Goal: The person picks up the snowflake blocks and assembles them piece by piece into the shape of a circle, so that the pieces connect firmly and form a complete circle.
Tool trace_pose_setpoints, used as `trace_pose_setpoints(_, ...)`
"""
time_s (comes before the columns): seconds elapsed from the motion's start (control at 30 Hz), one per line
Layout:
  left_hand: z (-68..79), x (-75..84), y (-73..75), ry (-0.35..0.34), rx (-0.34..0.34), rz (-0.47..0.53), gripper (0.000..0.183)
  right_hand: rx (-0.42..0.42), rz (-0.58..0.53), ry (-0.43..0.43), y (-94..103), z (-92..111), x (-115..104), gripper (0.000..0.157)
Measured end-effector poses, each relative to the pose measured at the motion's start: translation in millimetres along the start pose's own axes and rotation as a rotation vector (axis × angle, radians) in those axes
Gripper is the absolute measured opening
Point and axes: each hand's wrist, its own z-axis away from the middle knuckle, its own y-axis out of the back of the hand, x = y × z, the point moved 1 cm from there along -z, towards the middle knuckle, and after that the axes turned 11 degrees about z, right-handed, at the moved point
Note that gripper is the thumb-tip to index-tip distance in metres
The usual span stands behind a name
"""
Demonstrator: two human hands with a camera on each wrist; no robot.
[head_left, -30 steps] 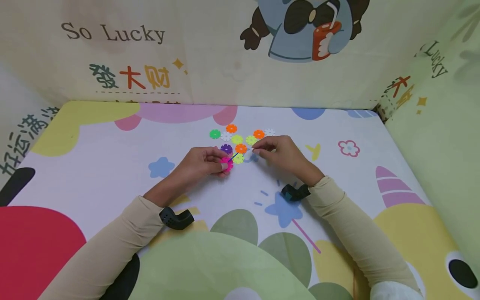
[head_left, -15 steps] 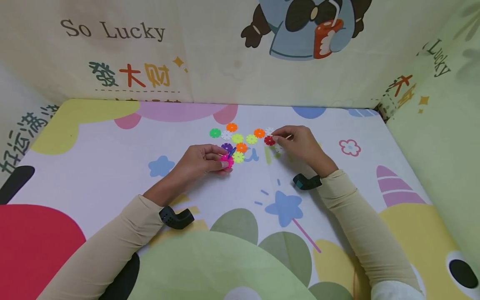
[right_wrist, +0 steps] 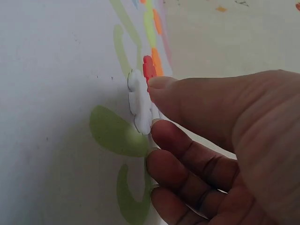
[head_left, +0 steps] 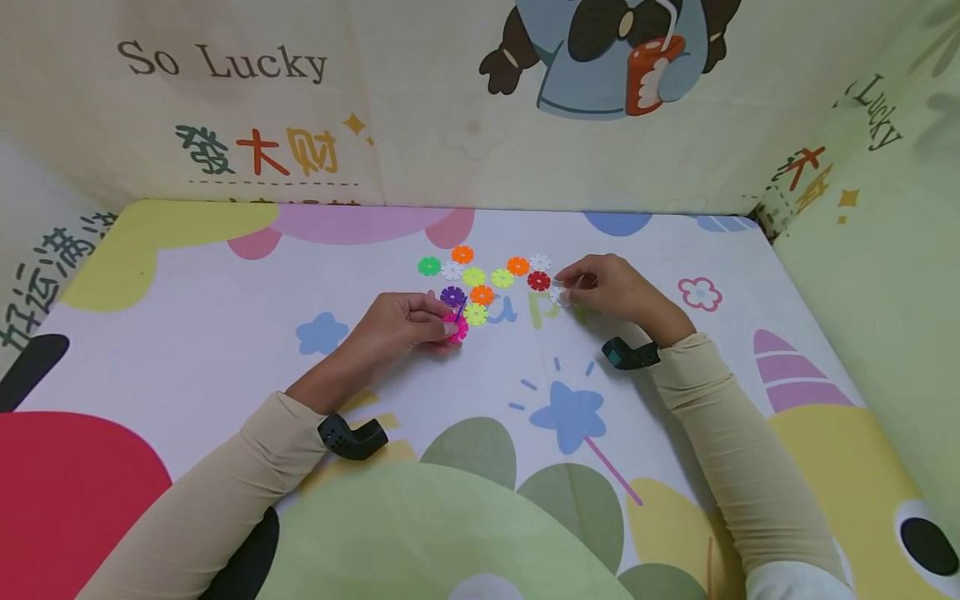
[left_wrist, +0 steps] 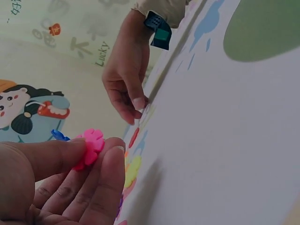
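Observation:
My left hand (head_left: 416,323) pinches a pink notched building disc (left_wrist: 93,143) between thumb and fingers. A blue disc (left_wrist: 59,135) is joined to the pink one and shows nearly edge-on in the head view. My right hand (head_left: 611,287) is at a white notched disc (right_wrist: 140,103) lying flat on the table, to the right of the group. Thumb tip and index fingertip are right at its near edge, a gap between them. A red disc (head_left: 538,281) lies just beyond, partly behind the thumb in the right wrist view.
Several loose discs lie flat behind and between the hands, among them green (head_left: 430,267), purple (head_left: 453,296), orange (head_left: 482,295) and yellow (head_left: 502,278). A patterned cloth covers the table (head_left: 247,333). A printed wall sheet (head_left: 420,125) rises at the table's back edge.
My right hand has moved right, from beside the middle discs past the red disc to the white one. The left hand stays in place, the blue disc's angle slightly changed.

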Motion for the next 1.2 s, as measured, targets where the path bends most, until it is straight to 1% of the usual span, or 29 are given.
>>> trace_pose_setpoints(0.13,0.5,0.0,0.5,0.031,-0.012,-0.028,0.034,-0.018,0.031,0.004,-0.7,-1.0,-2.1,0.031)
trace_pose_setpoints(0.23,0.7,0.0,0.3,0.045,-0.023,-0.062,0.034,-0.037,0.047,-0.007,-1.3,-0.9,-3.8,0.031)
trace_pose_setpoints(0.37,1.0,-0.2,-0.8,0.031,-0.03,-0.059,0.031,-0.056,0.066,-0.022,-2.1,-0.2,-5.7,0.03)
trace_pose_setpoints(0.5,1.1,-0.7,-1.3,0.023,-0.03,-0.052,0.03,-0.055,0.082,-0.018,-3.1,0.1,-7.0,0.029)
trace_pose_setpoints(0.77,0.0,-2.5,-1.2,0.033,-0.033,-0.059,0.03,-0.024,0.052,-0.056,-3.7,0.8,-8.6,0.022)
trace_pose_setpoints(0.97,0.3,-2.4,-1.3,0.056,-0.055,-0.073,0.031,-0.002,0.022,-0.05,-3.0,1.4,-9.1,0.019)
trace_pose_setpoints(1.1,1.0,-1.9,-2.3,0.052,-0.058,-0.071,0.032,0.002,0.007,-0.037,-2.8,1.0,-10.6,0.022)
trace_pose_setpoints(1.2,1.0,-2.4,-2.8,0.044,-0.051,-0.07,0.031,0.017,-0.012,-0.01,-3.2,0.9,-14.0,0.019)
